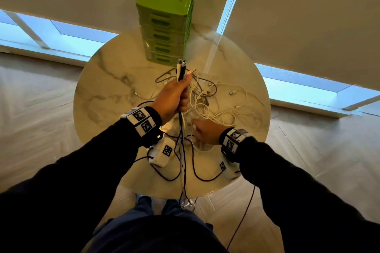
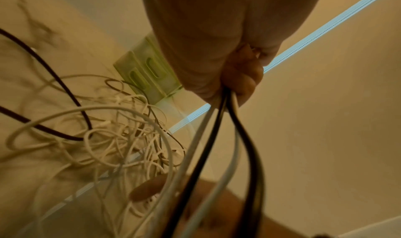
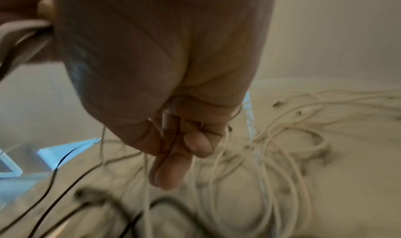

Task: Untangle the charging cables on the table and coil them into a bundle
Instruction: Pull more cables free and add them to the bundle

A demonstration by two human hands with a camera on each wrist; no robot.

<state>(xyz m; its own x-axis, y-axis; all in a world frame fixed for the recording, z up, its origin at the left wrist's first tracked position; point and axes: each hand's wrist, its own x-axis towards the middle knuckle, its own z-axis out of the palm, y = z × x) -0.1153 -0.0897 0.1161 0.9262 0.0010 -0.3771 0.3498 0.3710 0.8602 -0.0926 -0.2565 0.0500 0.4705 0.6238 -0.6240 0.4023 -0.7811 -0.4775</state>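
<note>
The left hand point(image 1: 171, 96) clenches gathered black and white cable ends point(image 1: 181, 68) upright, keeping them sorted; the right hand point(image 1: 205, 132) pinches a thin white cable point(image 3: 219, 149) from the tangle

**Where your three cameras look**

Your head camera looks steeply down from above the round desk point(image 1: 98, 80), taking in both forearms, the floor around it and the blinds beyond. The green drawer unit point(image 1: 166, 26) stands at the far edge, so you face it.

Your left wrist camera sits very close behind the left hand point(image 2: 217, 44) and looks along it, past the held cables point(image 2: 217, 130), toward the loose white tangle point(image 2: 130, 138) and the drawer unit's base.

Your right wrist camera sits just as near the right hand point(image 3: 162, 61), angled low over the desk surface.

All three views share the tangle.
</note>
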